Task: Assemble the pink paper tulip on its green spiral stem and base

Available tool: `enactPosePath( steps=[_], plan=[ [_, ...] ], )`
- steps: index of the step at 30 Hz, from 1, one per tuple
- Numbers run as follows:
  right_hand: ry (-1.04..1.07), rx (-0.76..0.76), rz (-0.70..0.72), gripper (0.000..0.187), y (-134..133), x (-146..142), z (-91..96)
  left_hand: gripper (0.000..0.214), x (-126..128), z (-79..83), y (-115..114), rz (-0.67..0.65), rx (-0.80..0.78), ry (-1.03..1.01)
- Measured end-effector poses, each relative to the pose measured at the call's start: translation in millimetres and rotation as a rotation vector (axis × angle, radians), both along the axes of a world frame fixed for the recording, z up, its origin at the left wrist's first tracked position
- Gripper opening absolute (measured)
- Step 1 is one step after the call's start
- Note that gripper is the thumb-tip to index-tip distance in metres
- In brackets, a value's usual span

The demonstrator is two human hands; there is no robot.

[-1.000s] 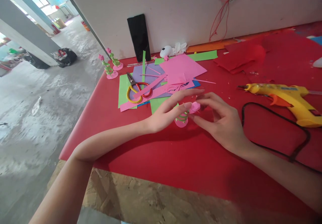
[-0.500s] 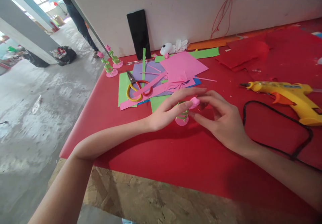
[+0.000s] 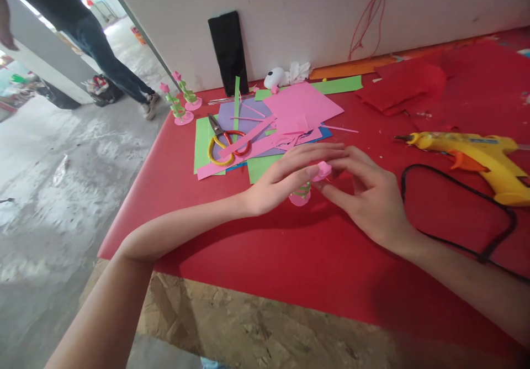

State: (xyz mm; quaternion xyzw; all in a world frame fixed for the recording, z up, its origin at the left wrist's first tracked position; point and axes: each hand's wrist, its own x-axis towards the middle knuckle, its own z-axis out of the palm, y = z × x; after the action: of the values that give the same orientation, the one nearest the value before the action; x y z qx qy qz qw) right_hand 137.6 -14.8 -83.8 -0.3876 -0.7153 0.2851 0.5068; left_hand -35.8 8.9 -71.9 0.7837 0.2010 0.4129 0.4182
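Note:
A small pink paper bud [image 3: 321, 170] sits atop a green spiral stem on a round pink base [image 3: 298, 196], standing on the red table cover [image 3: 256, 247]. My left hand [image 3: 285, 178] and my right hand [image 3: 364, 192] meet at the bud. Fingertips of both hands pinch it from either side. The remaining fingers of my left hand stretch out over it.
Scissors [image 3: 223, 142] lie on a pile of coloured foam sheets [image 3: 290, 117] behind my hands. A yellow glue gun [image 3: 476, 156] with a black cord [image 3: 464, 214] lies right. Two finished paper flowers [image 3: 182, 101] stand at the far left corner. A person [image 3: 95, 48] walks on the floor beyond.
My hands have stayed on the bud with small finger shifts. A person has walked into view at the upper left.

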Motion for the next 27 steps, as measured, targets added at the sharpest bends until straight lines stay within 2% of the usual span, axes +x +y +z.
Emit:
enactPosePath(
  steps=[5, 11, 19, 27],
  plan=[
    [0.013, 0.026, 0.009, 0.007, 0.6, -0.8, 0.5, 0.033, -0.3, 1.1, -2.1, 0.055, 0.052, 0.061],
    [0.011, 0.018, 0.008, 0.006, 0.6, -0.5, 1.6, 0.033, -2.9, 1.5, -2.1, 0.041, 0.08, 0.057],
    [-0.016, -0.001, -0.029, 0.005, 0.3, -1.6, 1.9, 0.018, -10.9, 5.7, 6.9, 0.223, 0.202, 0.004],
    [-0.006, 0.002, -0.005, 0.004, -0.7, -1.5, 3.3, 0.007, -12.3, -5.4, 15.1, 0.193, 0.252, -0.023]
  ],
)
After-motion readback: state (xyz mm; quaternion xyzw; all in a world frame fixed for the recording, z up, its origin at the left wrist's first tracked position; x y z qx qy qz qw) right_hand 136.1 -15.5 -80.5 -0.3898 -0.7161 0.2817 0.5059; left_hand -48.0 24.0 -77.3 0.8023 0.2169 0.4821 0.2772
